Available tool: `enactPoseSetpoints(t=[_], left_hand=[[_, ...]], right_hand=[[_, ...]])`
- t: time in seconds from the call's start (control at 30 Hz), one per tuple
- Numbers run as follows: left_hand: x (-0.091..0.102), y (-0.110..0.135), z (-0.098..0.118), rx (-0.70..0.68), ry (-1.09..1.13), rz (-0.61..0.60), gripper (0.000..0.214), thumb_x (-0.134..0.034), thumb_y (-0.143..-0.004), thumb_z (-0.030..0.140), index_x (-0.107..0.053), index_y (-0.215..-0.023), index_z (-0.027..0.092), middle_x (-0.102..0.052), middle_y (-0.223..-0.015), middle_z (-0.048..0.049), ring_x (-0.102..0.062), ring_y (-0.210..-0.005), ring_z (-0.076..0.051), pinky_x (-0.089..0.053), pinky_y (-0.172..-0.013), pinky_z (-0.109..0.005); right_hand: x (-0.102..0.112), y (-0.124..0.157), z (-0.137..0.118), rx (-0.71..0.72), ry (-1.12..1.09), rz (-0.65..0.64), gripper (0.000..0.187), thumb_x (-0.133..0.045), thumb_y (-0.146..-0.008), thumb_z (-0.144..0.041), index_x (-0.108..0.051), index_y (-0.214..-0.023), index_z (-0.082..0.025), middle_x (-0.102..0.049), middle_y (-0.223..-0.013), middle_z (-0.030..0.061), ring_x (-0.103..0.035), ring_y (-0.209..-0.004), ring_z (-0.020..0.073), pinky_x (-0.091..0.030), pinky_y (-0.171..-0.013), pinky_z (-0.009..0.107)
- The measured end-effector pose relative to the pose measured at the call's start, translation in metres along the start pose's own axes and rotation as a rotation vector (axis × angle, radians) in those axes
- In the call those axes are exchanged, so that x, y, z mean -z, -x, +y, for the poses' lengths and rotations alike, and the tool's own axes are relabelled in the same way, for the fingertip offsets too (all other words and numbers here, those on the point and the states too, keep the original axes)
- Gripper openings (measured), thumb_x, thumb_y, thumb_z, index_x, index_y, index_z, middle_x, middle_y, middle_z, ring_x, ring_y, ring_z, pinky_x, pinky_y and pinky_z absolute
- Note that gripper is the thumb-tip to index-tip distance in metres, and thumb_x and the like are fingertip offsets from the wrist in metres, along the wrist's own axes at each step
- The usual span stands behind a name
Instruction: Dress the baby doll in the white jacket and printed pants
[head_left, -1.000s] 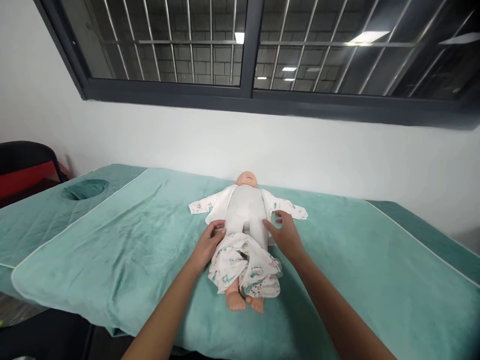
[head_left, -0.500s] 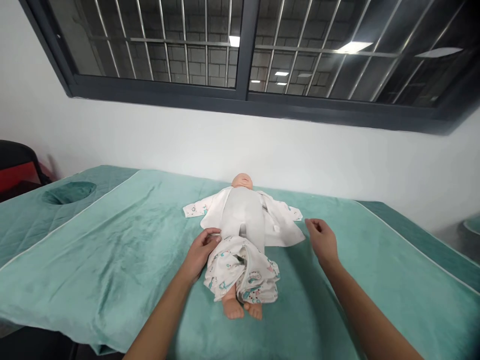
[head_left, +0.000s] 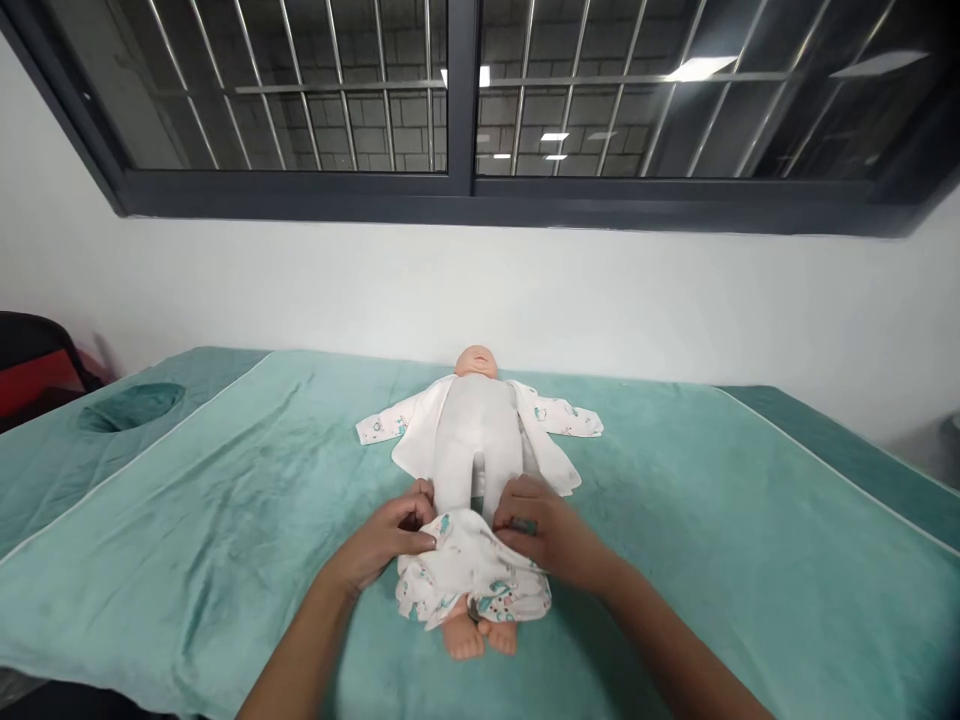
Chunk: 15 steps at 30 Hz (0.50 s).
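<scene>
A baby doll point(head_left: 478, 420) with a pale cloth body lies on its back, head towards the wall and bare feet towards me. Its patterned white jacket point(head_left: 561, 416) is spread out at both sides, sleeves on the arms. Patterned baby trousers point(head_left: 472, 570) are bunched around its lower legs. My left hand point(head_left: 388, 532) is closed on the waistband at the left, thumb on the cloth. At the opposite side my right hand point(head_left: 551, 530) pinches the waistband beside the doll's leg; some of its fingertips are hidden.
The doll lies on a bed with a green velvety cover point(head_left: 262, 530). At the left end the cover has a round hole point(head_left: 135, 407). A white wall point(head_left: 337, 285) with a dark-framed, barred window rises behind. A black and red chair point(head_left: 37, 375) stands at the far left.
My right hand has come in from beside the jacket to the trousers. The waistband is now lower on the legs and more spread, and the jacket's right flap lies closer in.
</scene>
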<state>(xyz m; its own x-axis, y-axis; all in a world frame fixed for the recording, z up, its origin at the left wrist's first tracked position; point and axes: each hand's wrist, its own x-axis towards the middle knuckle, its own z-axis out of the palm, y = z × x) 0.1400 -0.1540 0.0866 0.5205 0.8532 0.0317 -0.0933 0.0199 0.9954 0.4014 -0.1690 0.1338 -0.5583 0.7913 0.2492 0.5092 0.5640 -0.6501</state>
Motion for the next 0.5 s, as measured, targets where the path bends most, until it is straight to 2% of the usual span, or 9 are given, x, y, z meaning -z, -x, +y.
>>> enactPoseSetpoints(t=[0.07, 0.13, 0.23, 0.3, 0.37, 0.43, 0.5], left_hand=[[0.000, 0.001, -0.004, -0.013, 0.027, 0.025, 0.022, -0.075, -0.066, 0.025, -0.055, -0.067, 0.016, -0.047, -0.091, -0.0020, -0.045, -0.086, -0.017, -0.036, -0.074, -0.024], [0.000, 0.001, -0.008, -0.016, 0.040, 0.073, 0.024, -0.076, -0.067, 0.026, -0.054, -0.067, 0.016, -0.047, -0.089, -0.0015, -0.045, -0.083, -0.016, -0.035, -0.071, -0.023], [0.000, 0.002, -0.011, -0.033, 0.122, 0.111, 0.030, -0.077, -0.069, 0.034, -0.053, -0.067, 0.016, -0.048, -0.084, -0.0009, -0.045, -0.077, -0.014, -0.034, -0.067, -0.023], [-0.002, 0.003, -0.011, 0.004, 0.201, 0.094, 0.037, -0.072, -0.076, 0.043, -0.051, -0.064, 0.015, -0.049, -0.079, -0.0010, -0.044, -0.069, -0.012, -0.033, -0.062, -0.023], [-0.004, 0.004, -0.008, 0.090, 0.236, 0.090, 0.039, -0.064, -0.082, 0.049, -0.054, -0.066, 0.015, -0.049, -0.071, -0.0003, -0.040, -0.061, -0.010, -0.030, -0.057, -0.023], [-0.009, 0.004, -0.004, 0.150, 0.227, 0.097, 0.034, -0.064, -0.083, 0.047, -0.060, -0.076, 0.014, -0.052, -0.071, -0.0004, -0.041, -0.060, -0.010, -0.030, -0.057, -0.022], [-0.015, 0.003, 0.001, 0.197, 0.177, 0.115, 0.029, -0.071, -0.080, 0.039, -0.063, -0.096, 0.016, -0.056, -0.078, -0.0010, -0.046, -0.065, -0.010, -0.032, -0.060, -0.022]], right_hand=[[0.005, 0.010, -0.004, -0.013, -0.038, -0.103, 0.020, -0.065, -0.085, -0.039, -0.060, -0.075, -0.022, -0.058, -0.079, -0.0007, -0.052, -0.081, 0.0166, -0.039, -0.073, 0.030], [0.010, 0.017, -0.004, -0.059, -0.062, -0.187, 0.027, -0.071, -0.080, -0.043, -0.055, -0.072, -0.022, -0.054, -0.076, -0.0023, -0.049, -0.074, 0.0156, -0.037, -0.065, 0.029], [0.013, 0.019, -0.002, -0.091, -0.063, -0.223, 0.032, -0.069, -0.080, -0.041, -0.048, -0.067, -0.022, -0.049, -0.072, -0.0030, -0.046, -0.069, 0.0148, -0.035, -0.061, 0.029], [0.011, 0.013, 0.003, -0.060, -0.063, -0.134, 0.028, -0.060, -0.088, -0.039, -0.048, -0.070, -0.022, -0.050, -0.075, -0.0019, -0.048, -0.071, 0.0152, -0.038, -0.066, 0.030], [0.008, 0.002, 0.009, -0.004, -0.035, 0.042, 0.024, -0.053, -0.093, -0.037, -0.050, -0.074, -0.022, -0.055, -0.086, 0.0013, -0.052, -0.083, 0.0171, -0.041, -0.077, 0.032], [0.005, -0.012, 0.016, 0.039, 0.031, 0.182, 0.022, -0.052, -0.093, -0.035, -0.051, -0.076, -0.021, -0.058, -0.102, 0.0057, -0.052, -0.100, 0.0204, -0.039, -0.090, 0.037], [0.002, -0.027, 0.022, 0.075, 0.133, 0.314, 0.019, -0.056, -0.091, -0.033, -0.053, -0.078, -0.020, -0.053, -0.125, 0.0101, -0.042, -0.120, 0.0256, -0.030, -0.103, 0.043]])
